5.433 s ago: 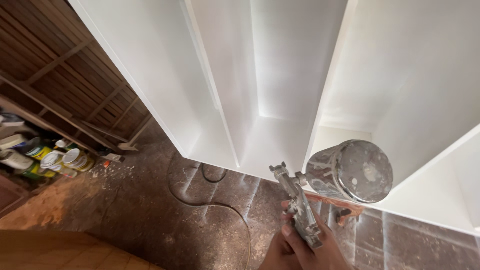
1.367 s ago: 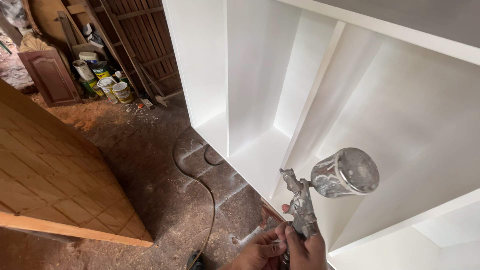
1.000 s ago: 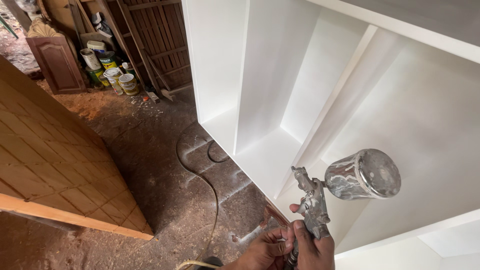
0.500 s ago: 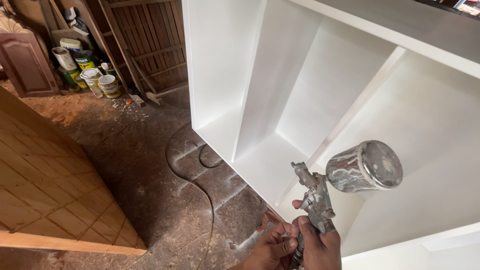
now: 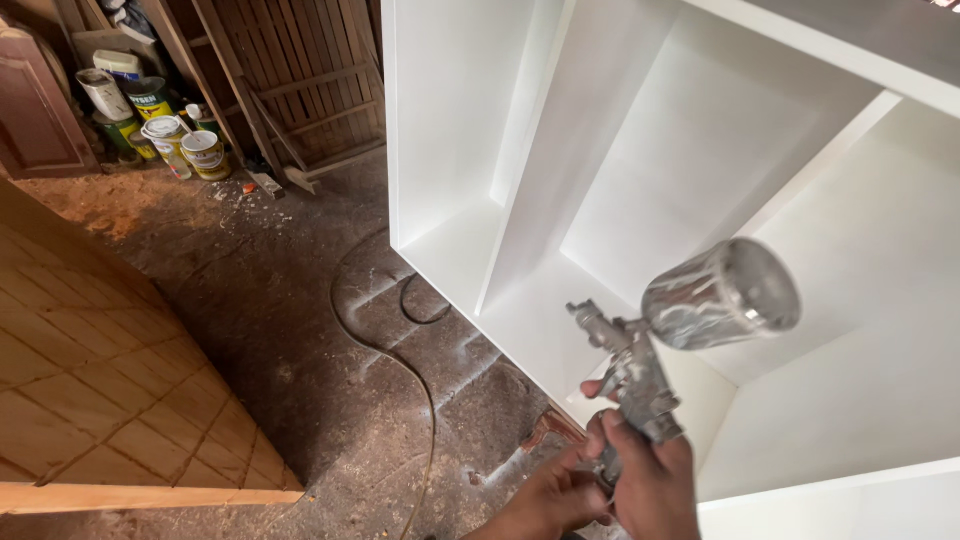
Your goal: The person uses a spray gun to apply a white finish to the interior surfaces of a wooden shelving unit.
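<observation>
Workshop: dusty floor (image 5: 250,290) with sawdust; white cabinet (image 5: 700,180) stands open-faced at right, split into compartments by upright dividers.
Gun: metal spray gun (image 5: 630,375), paint-flecked, low in the frame, in front of the cabinet's lower middle compartment.
Gun axis: body runs up and to the left from the grip; nozzle end points toward the compartment's bottom panel and the divider (image 5: 520,200) to its left.
Cup: shiny metal cup (image 5: 722,295) sits on top of the gun, tilted up and to the right.
Right hand: right hand (image 5: 650,480) is wrapped tight round the grip, one finger reaching forward by the trigger; it carries the gun.
Left hand: left hand (image 5: 550,500) is curled just left of the grip's base, fingers bent in toward it; whether it pinches a fitting or hose there I cannot tell.
Nearer hand: the right one, already on the gun; the left touches or nearly touches its lower end.
Hose: thin hose (image 5: 400,365) snakes over the floor from near the cabinet's corner toward the bottom edge.
Left side: tilted wood panel (image 5: 90,370); paint cans (image 5: 175,140) well apart, at the far wall.
</observation>
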